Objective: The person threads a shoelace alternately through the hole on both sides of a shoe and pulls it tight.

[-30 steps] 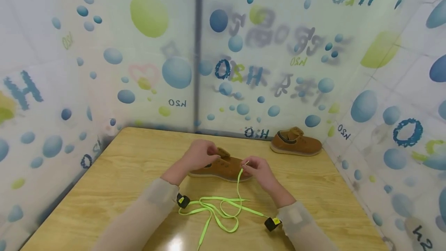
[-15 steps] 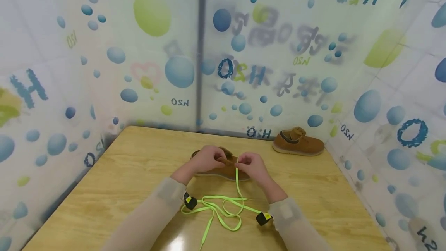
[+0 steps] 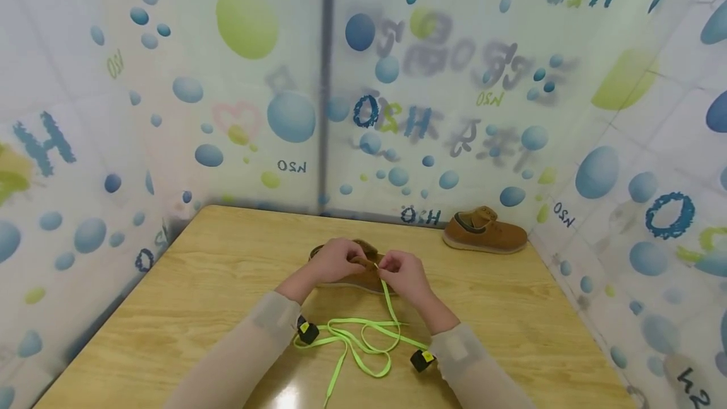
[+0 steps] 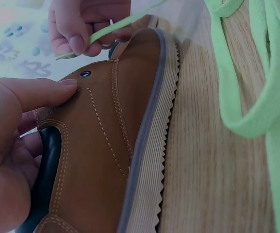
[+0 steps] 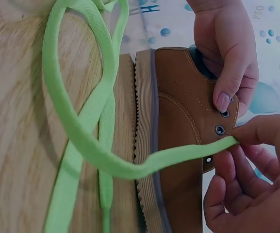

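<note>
On the left, the left hand (image 3: 335, 262) pinches the eyelet flap of the brown lace-up shoe (image 4: 98, 150) between thumb and curled fingers; a firm hold there should stop the leather folding. That shoe sits mid-table, toe right, its metal eyelets (image 5: 220, 129) along the flap's edge. On its near side the neon-green shoelace (image 5: 178, 154) lies in loose loops, best kept free of snags, with one strand rising to the right hand (image 3: 404, 274), which pinches it close to the tip. Gripping that close keeps the end stiff for threading; aim it square to the hole. Whether it has entered an eyelet, I cannot tell. At far right stands a matching laceless shoe (image 3: 493, 237).
</note>
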The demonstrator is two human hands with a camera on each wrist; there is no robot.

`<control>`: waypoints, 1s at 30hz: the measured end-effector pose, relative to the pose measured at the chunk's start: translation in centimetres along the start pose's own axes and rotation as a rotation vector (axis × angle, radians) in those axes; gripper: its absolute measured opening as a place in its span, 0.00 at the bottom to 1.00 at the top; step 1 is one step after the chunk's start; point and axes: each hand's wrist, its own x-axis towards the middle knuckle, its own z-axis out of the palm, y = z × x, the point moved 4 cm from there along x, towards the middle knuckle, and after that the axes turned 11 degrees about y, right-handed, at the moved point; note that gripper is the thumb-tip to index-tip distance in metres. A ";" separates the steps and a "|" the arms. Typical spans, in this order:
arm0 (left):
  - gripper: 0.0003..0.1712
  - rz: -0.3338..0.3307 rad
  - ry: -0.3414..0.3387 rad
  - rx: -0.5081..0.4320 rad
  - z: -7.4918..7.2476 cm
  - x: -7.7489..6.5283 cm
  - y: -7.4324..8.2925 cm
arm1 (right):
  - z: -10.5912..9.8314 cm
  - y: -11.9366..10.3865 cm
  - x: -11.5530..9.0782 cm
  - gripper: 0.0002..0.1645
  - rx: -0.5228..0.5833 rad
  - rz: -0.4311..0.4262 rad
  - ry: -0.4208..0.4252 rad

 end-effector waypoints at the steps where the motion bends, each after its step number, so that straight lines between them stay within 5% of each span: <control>1: 0.03 0.000 0.002 0.002 0.0 0.0 0.0 | 0.0 -0.1 0.0 0.08 -0.005 -0.003 0.004; 19: 0.06 -0.033 0.013 -0.025 0.0 0.1 -0.1 | 0.1 -0.3 -0.4 0.07 -0.201 -0.088 0.079; 30: 0.03 -0.035 0.012 -0.033 -0.1 0.0 0.1 | 0.4 -0.8 -0.9 0.07 -0.214 -0.122 0.094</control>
